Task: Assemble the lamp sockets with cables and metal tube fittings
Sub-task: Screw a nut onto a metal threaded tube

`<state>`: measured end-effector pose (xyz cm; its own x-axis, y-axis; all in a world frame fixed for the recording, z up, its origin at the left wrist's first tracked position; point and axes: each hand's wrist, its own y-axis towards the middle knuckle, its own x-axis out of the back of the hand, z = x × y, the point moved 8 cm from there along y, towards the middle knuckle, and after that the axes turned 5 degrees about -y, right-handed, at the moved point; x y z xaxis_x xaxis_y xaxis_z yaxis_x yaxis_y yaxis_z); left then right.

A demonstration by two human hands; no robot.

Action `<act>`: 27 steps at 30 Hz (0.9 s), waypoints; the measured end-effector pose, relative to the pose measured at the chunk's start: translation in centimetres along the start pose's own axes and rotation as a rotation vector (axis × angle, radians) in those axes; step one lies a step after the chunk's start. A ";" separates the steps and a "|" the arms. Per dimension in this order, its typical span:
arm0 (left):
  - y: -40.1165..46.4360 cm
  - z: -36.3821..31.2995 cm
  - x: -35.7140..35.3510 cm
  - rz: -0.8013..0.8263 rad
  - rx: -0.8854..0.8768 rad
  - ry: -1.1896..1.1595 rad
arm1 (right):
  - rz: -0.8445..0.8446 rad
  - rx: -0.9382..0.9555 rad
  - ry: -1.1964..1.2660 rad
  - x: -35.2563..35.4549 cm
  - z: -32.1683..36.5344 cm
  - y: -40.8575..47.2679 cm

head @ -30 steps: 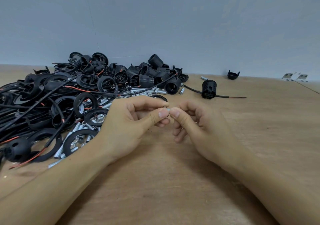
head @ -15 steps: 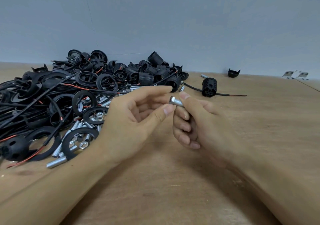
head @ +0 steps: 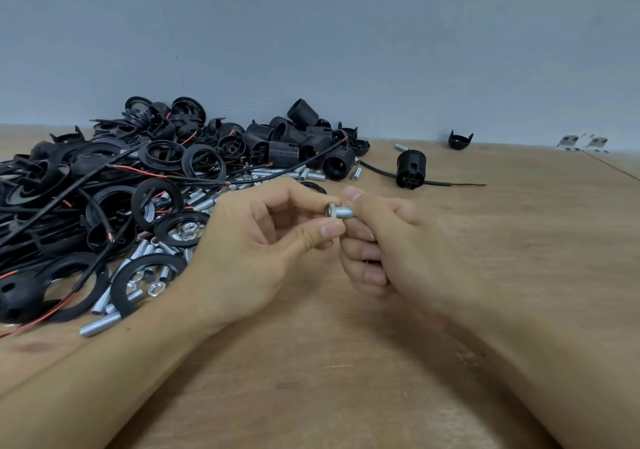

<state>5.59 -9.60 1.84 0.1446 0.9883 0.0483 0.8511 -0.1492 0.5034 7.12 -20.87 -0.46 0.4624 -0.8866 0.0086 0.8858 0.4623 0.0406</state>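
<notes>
Metal tube (head: 344, 212), short and threaded, sits raised above the wooden table (head: 519, 258), pinched between the thumb and curled fingers of the right hand (head: 388, 251), while the left hand (head: 263, 240) closes thumb and forefinger on a nut (head: 329, 210) at the tube's free end. A second ago both hands met low over the table with the fitting almost hidden; half a second ago the tube was lifted clear, and now the left fingertips have closed in on its tip, which suggests the nut is being threaded on. Behind the left hand lies a heap of black sockets (head: 287, 143), rings, cables and loose tubes; one wired socket (head: 410, 169) stands apart, beyond the hands.
</notes>
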 end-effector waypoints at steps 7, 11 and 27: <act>0.1 -1.2 0.1 -0.030 -0.095 -0.017 | 0.077 0.047 0.102 -0.2 0.2 0.2; 0.2 -1.1 0.7 -0.050 -0.090 -0.002 | 0.069 0.098 0.035 -0.1 0.4 0.3; -0.2 -2.4 0.7 0.066 -0.276 0.328 | 0.067 0.075 0.111 0.5 0.4 0.3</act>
<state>4.30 -8.77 3.84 -0.0122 0.9413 0.3373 0.6720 -0.2421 0.6999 7.62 -21.17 0.00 0.5255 -0.8452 -0.0970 0.8493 0.5144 0.1188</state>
